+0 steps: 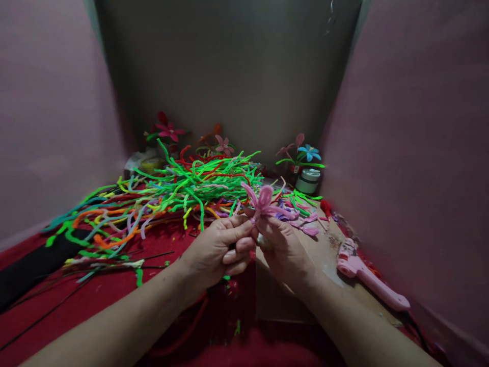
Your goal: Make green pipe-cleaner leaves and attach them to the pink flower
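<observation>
A pink pipe-cleaner flower [263, 200] is held up between my two hands, its looped petals spreading above the fingertips. My left hand [225, 244] pinches the flower's base between thumb and forefinger, with the other fingers curled in. From the other side, my right hand [280, 244] also grips the base. The fingers hide the lower end of the flower. Just behind it, loose pink pipe-cleaner pieces [305, 224] lie on a tan board [282, 306].
A big heap of green and mixed-colour pipe cleaners [206, 178] covers the back left of the red cloth [160, 306]. A pink glue gun [372, 280] lies at right. Finished flowers [308, 153] and a pale green lidded jar [307, 181] stand near the back wall.
</observation>
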### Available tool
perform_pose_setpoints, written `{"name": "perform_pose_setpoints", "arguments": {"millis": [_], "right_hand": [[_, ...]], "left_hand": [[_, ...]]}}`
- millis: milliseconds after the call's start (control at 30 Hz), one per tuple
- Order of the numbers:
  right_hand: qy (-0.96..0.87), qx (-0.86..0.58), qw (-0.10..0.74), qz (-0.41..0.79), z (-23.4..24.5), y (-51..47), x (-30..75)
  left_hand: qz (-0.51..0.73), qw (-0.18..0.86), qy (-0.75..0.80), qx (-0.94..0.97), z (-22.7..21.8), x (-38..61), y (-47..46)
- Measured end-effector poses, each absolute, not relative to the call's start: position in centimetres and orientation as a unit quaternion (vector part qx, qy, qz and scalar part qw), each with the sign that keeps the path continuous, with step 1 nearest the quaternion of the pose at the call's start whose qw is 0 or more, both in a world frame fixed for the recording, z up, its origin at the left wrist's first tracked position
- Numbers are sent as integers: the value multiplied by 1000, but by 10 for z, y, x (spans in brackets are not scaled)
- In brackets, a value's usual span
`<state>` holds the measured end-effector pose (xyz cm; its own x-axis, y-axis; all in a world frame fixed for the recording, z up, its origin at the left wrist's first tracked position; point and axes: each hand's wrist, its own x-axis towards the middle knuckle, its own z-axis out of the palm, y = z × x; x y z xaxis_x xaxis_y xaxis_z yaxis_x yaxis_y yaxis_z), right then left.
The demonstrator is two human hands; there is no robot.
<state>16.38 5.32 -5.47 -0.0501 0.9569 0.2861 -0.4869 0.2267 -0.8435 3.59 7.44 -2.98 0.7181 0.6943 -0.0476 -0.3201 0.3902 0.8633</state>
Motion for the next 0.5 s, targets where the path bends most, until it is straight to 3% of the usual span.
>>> {"name": "perform_pose_setpoints", "arguments": {"millis": [133, 300, 400, 500], "right_hand": [[-432, -238, 633, 597, -53, 52, 163], [-412, -271, 651, 577, -59, 57, 162], [-393, -312, 652, 569, -59, 60, 162], [-384, -318, 643, 581, -55, 63, 160]], "left_hand": [[294, 843, 166, 417, -36, 34, 77], [299, 798, 205, 482, -36, 37, 79], [334, 675, 277, 597, -32, 38, 78], [387, 431, 329, 746, -31, 36, 80]]}}
